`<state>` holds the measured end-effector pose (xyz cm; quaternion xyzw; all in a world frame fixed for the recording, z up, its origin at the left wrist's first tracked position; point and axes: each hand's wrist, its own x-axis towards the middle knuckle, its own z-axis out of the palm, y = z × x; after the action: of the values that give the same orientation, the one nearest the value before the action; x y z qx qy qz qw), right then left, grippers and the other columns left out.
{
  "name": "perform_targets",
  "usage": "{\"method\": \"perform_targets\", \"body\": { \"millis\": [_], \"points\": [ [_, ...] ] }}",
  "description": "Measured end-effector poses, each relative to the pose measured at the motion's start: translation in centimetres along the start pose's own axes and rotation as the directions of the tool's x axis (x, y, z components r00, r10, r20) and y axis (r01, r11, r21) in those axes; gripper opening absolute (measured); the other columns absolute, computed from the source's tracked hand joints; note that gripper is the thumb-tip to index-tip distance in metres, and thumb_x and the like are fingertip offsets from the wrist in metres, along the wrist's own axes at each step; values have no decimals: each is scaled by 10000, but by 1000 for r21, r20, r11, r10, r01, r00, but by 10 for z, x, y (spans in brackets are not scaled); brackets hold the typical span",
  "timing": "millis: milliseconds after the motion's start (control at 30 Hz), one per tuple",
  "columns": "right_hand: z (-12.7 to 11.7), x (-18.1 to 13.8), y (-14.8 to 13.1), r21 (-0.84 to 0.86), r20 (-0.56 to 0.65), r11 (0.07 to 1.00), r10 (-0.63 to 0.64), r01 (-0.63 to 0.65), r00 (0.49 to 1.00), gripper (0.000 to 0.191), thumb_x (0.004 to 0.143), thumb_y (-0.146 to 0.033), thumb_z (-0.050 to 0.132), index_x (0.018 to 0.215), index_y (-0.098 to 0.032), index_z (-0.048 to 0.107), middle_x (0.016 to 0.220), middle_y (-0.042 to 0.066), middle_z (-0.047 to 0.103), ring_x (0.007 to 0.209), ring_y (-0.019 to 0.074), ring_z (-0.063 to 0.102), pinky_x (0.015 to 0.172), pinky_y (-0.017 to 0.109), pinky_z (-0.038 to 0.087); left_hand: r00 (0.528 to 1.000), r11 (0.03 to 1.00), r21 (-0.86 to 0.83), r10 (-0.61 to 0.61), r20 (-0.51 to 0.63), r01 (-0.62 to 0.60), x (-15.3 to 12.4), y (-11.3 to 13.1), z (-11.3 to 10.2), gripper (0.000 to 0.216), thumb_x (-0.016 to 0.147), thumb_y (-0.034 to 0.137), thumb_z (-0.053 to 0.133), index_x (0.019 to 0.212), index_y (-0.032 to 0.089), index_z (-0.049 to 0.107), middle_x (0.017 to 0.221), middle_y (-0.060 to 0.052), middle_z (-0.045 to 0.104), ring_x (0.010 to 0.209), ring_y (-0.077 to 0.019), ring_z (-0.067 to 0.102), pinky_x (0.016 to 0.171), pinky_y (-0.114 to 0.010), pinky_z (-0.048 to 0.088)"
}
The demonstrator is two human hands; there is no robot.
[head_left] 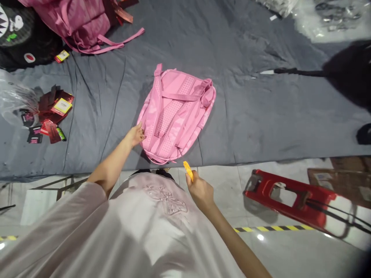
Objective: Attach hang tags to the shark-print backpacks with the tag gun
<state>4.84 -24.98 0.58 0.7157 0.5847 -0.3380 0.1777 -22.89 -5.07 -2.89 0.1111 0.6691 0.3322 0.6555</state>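
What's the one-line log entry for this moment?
left hand: touching edge of pink backpack | pink backpack: straps up, flat on grey cloth | right hand: holding yellow tool

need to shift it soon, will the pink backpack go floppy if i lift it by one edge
Probably floppy: the pink fabric backpack lies flat and thin on the grey cloth sheet, so it looks empty and light. Its loose shoulder straps would likely dangle. Pushed, it may bunch the sheet rather than roll.
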Motion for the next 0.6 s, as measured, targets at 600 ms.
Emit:
{"method": "perform_targets", "body": {
  "millis": [600],
  "points": [
    [42,45,-28,115,-280,977,206,-181,938,509,1055,-469,308,1383,-107,452,982,159,729,798,230,691,586,284,272,893,954,160,-295,340,255,35,-13,-6,425,910,560,503,947,161,642,595,-26,597,383,-50,343,311,-125,227]
  ]
}}
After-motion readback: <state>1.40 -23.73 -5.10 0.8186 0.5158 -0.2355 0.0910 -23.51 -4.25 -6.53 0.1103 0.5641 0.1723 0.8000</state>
